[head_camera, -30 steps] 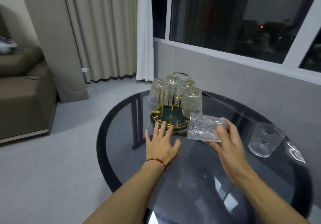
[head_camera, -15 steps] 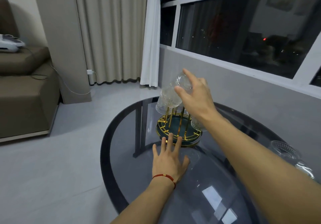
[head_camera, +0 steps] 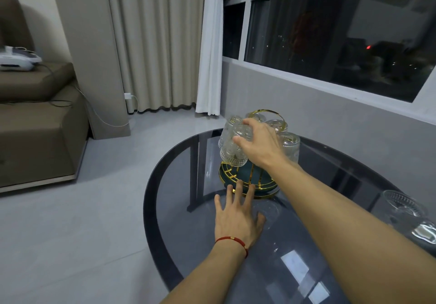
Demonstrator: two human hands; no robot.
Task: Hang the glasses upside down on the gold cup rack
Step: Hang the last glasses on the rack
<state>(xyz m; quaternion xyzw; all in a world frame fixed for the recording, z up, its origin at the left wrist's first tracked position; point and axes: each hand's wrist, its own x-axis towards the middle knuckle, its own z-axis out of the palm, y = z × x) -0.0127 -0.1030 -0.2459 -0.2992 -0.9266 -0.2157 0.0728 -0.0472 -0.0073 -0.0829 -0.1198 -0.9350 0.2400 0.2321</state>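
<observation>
**Fifth glass going onto the rack**

Your left hand (head_camera: 238, 218) lies flat and open on the desk (head_camera: 179, 209), holding nothing, fingertips at the gold cup rack (head_camera: 247, 183), probably to steady it. Your right hand (head_camera: 259, 143) grips an inverted glass (head_camera: 233, 148) by its base, lowering it over a peg. Four glasses (head_camera: 291, 145) hang already; one upright glass (head_camera: 401, 209) waits far right

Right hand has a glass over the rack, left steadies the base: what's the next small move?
Probably lower the glass onto its prong, then let go: the right hand holds it mouth-down at the gold rack, seemingly not fully seated.
</observation>
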